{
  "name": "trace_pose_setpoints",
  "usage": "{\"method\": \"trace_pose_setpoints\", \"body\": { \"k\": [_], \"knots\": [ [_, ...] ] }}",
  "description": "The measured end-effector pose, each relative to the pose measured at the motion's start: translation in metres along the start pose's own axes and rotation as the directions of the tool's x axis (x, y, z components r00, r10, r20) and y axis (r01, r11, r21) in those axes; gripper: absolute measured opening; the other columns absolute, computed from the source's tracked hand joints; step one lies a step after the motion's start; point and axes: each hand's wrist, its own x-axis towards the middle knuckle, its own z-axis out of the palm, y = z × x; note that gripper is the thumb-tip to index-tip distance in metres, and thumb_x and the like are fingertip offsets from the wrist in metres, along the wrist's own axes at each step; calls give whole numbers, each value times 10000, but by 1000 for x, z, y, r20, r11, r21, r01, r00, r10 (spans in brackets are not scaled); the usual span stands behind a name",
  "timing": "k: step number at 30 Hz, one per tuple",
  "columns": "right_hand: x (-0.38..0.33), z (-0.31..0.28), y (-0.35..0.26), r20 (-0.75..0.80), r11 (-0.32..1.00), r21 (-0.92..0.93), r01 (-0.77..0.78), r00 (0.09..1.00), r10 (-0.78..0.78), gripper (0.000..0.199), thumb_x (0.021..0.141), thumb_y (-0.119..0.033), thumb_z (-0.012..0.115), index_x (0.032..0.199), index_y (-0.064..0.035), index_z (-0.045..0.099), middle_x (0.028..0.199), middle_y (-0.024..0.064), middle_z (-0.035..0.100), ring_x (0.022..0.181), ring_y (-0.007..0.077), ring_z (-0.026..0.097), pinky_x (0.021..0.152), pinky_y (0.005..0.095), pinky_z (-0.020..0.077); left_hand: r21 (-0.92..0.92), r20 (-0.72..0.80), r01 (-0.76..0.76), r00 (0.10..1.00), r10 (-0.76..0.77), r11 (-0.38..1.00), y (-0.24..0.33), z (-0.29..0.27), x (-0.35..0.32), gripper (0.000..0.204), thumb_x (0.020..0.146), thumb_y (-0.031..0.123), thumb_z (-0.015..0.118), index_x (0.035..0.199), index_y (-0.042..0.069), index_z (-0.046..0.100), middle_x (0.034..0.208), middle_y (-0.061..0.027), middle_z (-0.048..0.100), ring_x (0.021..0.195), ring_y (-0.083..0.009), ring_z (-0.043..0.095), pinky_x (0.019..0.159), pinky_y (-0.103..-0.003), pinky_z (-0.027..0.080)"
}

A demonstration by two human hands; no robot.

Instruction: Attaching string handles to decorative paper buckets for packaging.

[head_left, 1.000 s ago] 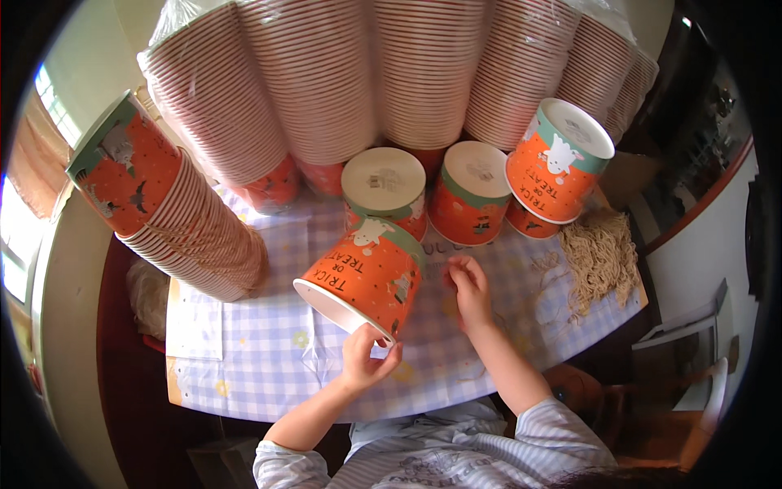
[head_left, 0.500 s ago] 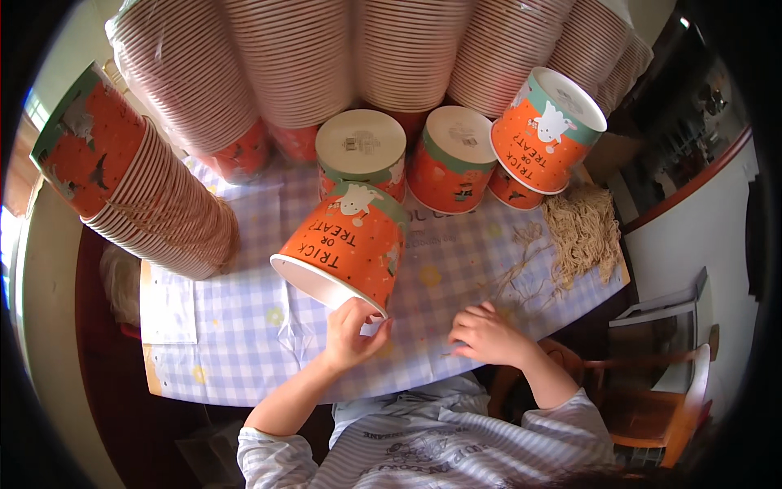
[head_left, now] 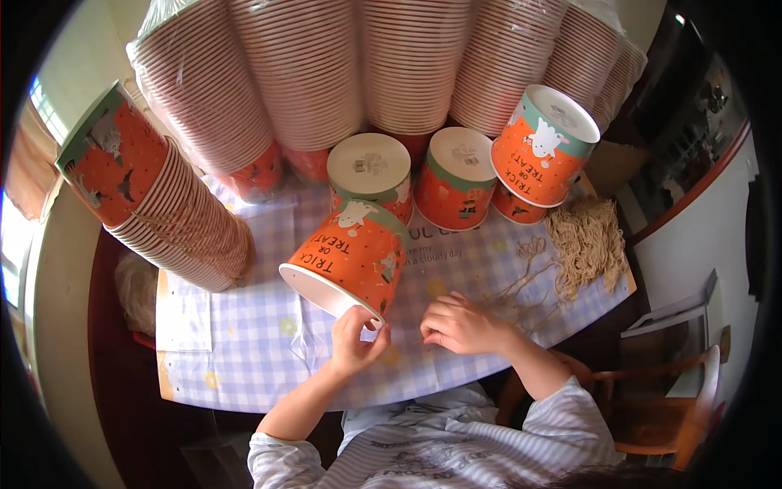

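My left hand (head_left: 355, 342) pinches the lower rim of an orange paper bucket (head_left: 346, 257) with a green band and a white ghost figure. The bucket tilts, its white mouth facing down toward me. To the right of it, a little apart, my right hand (head_left: 464, 324) has its fingers curled together over the tablecloth. Whatever lies in those fingers, if anything, is hidden. Thin tan strings (head_left: 521, 277) trail on the cloth beyond the right hand, beside a heap of tan string (head_left: 588, 244).
Upside-down buckets (head_left: 371, 171) stand behind the held one, with another pair stacked (head_left: 546, 147) at the right. Tall wrapped stacks of buckets (head_left: 407, 65) line the back. A leaning stack (head_left: 175, 212) is on the left. A wooden chair (head_left: 660, 407) stands at the right.
My right hand has moved left, closer to the held bucket. The left hand keeps its pinch on the rim. The whole view has shifted slightly.
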Motion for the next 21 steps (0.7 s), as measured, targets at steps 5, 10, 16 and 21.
{"method": "trace_pose_setpoints", "body": {
  "k": [5, 10, 16, 21],
  "knots": [
    [-12, 3, 5, 185, 999, -41, -30, 982, 37, 178, 687, -220, 652, 757, -92, 549, 782, 26, 522, 854, 192, 514, 750, 339, 379, -4, 5, 36, 999, -36, 999, -2, -2, 0, 252, 622, -11, 653, 825, 55, 517, 675, -55, 534, 531, -170, 511, 473, -255, 406],
    [-36, 15, 12, 134, 987, -14, -162, 978, 162, 225, 666, -256, 667, 795, -105, 561, 850, 35, 528, 883, 211, 514, 779, 336, 370, 1, 6, 45, 999, -45, 999, 0, -3, 1, 242, 626, -6, 654, 817, 56, 518, 671, -52, 530, 536, -169, 508, 473, -256, 404],
    [-21, 47, 8, -23, 985, -157, -68, 998, 65, 170, 679, -221, 638, 772, -106, 554, 886, 34, 510, 929, 203, 477, 798, 340, 355, 0, 23, 23, 999, -23, 1000, -3, -2, 2, 238, 628, 0, 659, 812, 56, 518, 670, -48, 528, 538, -163, 505, 476, -255, 406],
    [-5, 40, 15, 80, 995, -89, -41, 996, 49, 115, 689, -183, 614, 736, -103, 546, 848, 25, 524, 890, 204, 487, 782, 349, 356, 9, 27, 18, 999, -18, 1000, -4, -2, 3, 234, 627, 1, 661, 800, 58, 514, 666, -45, 526, 538, -164, 505, 480, -254, 410]
  ]
}}
